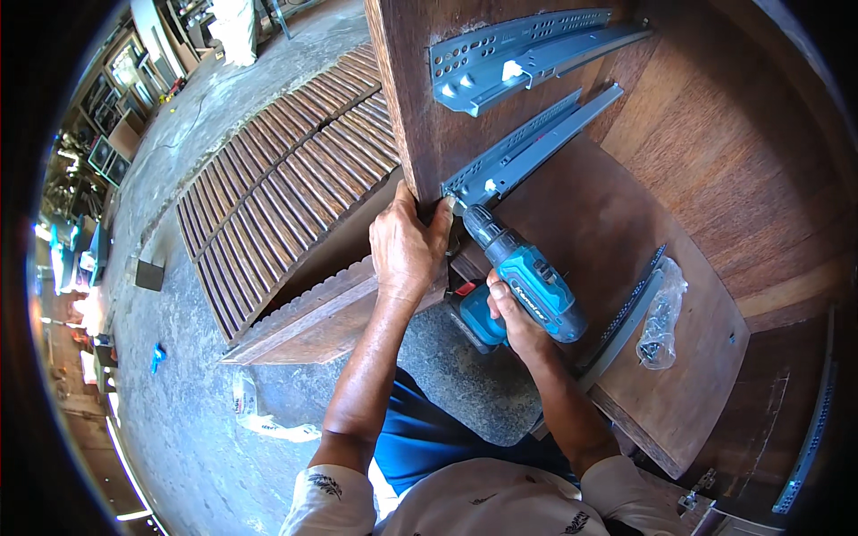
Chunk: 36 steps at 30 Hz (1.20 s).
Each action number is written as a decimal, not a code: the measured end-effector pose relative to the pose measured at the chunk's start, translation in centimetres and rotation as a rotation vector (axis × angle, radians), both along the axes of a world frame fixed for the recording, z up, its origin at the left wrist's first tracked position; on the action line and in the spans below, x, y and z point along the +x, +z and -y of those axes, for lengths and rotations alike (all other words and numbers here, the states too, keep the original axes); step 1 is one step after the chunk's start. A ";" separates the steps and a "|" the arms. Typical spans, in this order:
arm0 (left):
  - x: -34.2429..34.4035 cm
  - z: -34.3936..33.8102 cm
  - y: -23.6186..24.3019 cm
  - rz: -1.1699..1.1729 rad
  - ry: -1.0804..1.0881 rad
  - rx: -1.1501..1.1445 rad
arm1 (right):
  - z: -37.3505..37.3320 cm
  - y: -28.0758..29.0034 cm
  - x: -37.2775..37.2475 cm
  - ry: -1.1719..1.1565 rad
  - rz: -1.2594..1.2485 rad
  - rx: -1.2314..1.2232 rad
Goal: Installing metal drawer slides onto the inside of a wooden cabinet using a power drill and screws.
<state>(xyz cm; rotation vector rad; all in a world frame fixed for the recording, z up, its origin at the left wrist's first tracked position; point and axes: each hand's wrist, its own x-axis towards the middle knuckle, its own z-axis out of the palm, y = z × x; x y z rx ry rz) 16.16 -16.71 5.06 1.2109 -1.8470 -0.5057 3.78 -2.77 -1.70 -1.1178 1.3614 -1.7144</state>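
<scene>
My right hand [518, 326] grips a teal and black cordless drill [541, 290] by its handle. The bit of the drill points up and left, at the near end of a grey metal drawer slide [536, 147]. That slide lies along the inner side of an upright wooden panel [413, 98]. Beside the bit tip, my left hand [407, 246] is closed at the panel's front edge, with thumb and fingers pressed together; what they pinch is too small to make out. Above, a second drawer slide [545, 58] is fixed to the same panel.
On the wooden board [706, 384] at right lie a loose drawer slide [633, 308] and a clear plastic bag of screws [660, 326]. Another slide [809, 442] is at far right. A slatted wooden cabinet piece [286, 170] stands left. Plastic wrapping [268, 424] lies on the floor.
</scene>
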 end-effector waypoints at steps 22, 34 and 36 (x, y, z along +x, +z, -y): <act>0.6 -1.2 1.3 0.062 0.025 -0.007 | -5.1 3.6 1.3 0.046 0.411 -0.121; -0.1 -0.1 -1.3 0.155 0.119 -0.185 | -27.3 9.4 -6.6 -0.688 0.387 -0.150; 0.1 0.4 -1.8 0.170 0.103 -0.217 | -29.8 9.2 -9.4 -0.825 0.312 -0.164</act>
